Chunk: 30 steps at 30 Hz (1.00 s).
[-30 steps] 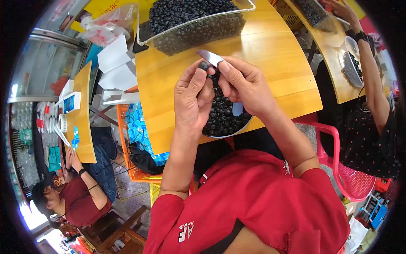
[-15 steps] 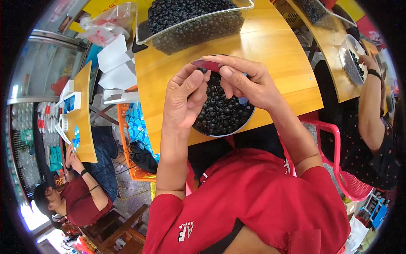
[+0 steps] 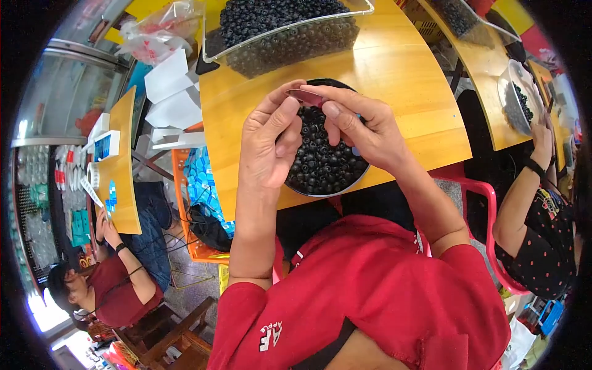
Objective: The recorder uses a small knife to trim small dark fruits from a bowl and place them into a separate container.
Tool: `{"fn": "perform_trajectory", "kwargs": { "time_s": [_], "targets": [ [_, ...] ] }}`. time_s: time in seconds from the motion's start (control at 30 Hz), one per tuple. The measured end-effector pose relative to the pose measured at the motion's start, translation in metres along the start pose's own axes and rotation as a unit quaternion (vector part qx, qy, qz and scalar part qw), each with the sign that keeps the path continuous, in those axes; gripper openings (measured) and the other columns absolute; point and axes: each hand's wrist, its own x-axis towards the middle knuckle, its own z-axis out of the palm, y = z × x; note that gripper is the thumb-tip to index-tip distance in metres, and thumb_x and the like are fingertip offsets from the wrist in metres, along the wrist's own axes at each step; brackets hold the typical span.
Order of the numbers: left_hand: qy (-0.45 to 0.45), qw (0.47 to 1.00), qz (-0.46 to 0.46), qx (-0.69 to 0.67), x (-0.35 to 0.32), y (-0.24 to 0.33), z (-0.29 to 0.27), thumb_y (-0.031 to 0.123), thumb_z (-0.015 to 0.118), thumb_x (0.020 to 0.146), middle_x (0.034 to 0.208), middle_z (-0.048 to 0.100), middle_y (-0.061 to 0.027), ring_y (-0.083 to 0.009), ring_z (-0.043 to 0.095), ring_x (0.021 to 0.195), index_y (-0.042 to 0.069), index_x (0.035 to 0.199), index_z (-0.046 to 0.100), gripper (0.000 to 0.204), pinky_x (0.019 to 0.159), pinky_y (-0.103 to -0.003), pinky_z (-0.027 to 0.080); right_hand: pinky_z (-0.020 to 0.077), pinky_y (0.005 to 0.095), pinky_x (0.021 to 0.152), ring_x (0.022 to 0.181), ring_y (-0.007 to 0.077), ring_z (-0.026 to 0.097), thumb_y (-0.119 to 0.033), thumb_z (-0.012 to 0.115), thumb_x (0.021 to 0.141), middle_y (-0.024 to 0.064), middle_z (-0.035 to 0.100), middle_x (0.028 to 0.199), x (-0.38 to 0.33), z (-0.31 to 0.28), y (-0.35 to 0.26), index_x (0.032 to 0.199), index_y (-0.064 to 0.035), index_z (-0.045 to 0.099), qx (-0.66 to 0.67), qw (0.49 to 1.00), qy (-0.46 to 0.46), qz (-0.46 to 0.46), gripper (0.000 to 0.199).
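A: What are the two hands doing over the yellow wooden table [image 3: 394, 68]?

B: Both are raised above the round dark bowl of small black berries [image 3: 320, 163], which sits at the table's near edge. The left hand [image 3: 268, 145] and the right hand [image 3: 364, 126] are drawn together, fingertips meeting on a small flat piece with a reddish, shiny face [image 3: 305, 97].

A: So the piece is pinched?

B: Yes, the left thumb and the right forefinger and thumb close on it from either side, and it is held just above the far rim of the bowl. I cannot tell what the piece is made of.

A: What lies beyond the bowl?

B: A clear plastic tray heaped with the same black berries [image 3: 283, 28], at the table's far side, apart from the bowl.

A: And around the table?

B: To the left, white folded cartons [image 3: 169, 92] and an orange crate of blue packets [image 3: 203, 185] lower down. A person in a dark red shirt [image 3: 117, 287] sits at the lower left by a second table. On the right, a person in a black dotted top [image 3: 542, 228] reaches towards another clear bowl of berries [image 3: 518, 98].
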Motion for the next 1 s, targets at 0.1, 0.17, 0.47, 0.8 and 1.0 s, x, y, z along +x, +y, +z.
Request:
{"fn": "perform_trajectory", "kwargs": {
  "time_s": [0.1,0.17,0.47,0.8,1.0],
  "targets": [
    [-0.015,0.999,-0.008,-0.030,0.000,0.001,-0.007,0.011,0.056,0.091,0.094,0.064,-0.0048,0.0001,0.033,0.045,0.002,0.115,0.058,0.027,0.037,-0.013,0.024,0.0331,0.0166,0.046,0.052,0.0018,0.044,-0.016,0.047,0.096,0.0001,0.059,0.070,0.001,-0.007,-0.004,0.123,-0.0053,0.056,0.048,0.995,-0.016,0.082,0.031],
    [-0.032,0.998,-0.028,-0.043,0.001,0.002,-0.009,0.013,0.057,0.091,0.093,0.063,-0.0050,-0.0002,0.033,0.045,0.002,0.114,0.059,0.026,0.037,-0.013,0.025,0.0268,0.0162,0.041,0.047,0.0003,0.039,-0.021,0.046,0.097,-0.0029,0.051,0.058,0.005,-0.012,-0.004,0.124,-0.0069,0.055,0.096,0.985,0.004,0.142,0.032],
    [-0.102,0.990,-0.051,-0.083,0.001,-0.005,-0.023,0.019,0.058,0.091,0.092,0.061,-0.0047,-0.0004,0.032,0.044,0.003,0.108,0.058,0.023,0.036,-0.013,0.026,0.0247,0.0165,0.042,0.046,0.0005,0.037,-0.023,0.047,0.097,-0.0024,0.048,0.056,0.012,-0.015,-0.011,0.128,-0.0090,0.053,0.080,0.982,-0.101,0.137,0.034],
    [-0.113,0.993,-0.022,-0.026,0.002,-0.003,-0.025,0.017,0.061,0.089,0.087,0.062,-0.0078,-0.0013,0.034,0.045,0.003,0.102,0.061,0.019,0.038,-0.014,0.026,0.0295,0.0178,0.041,0.045,0.0017,0.038,-0.028,0.048,0.096,-0.0038,0.049,0.057,0.013,-0.019,-0.005,0.123,-0.0141,0.058,0.083,0.974,-0.123,0.172,0.032],
    [-0.055,0.998,0.000,0.043,0.004,0.000,-0.020,0.013,0.063,0.087,0.082,0.063,-0.0083,-0.0023,0.038,0.047,0.002,0.099,0.062,0.017,0.041,-0.016,0.028,0.0295,0.0176,0.041,0.045,0.0016,0.038,-0.029,0.048,0.096,-0.0040,0.049,0.057,0.014,-0.021,-0.010,0.123,-0.0119,0.057,0.127,0.964,-0.113,0.203,0.033]
  ]
}}
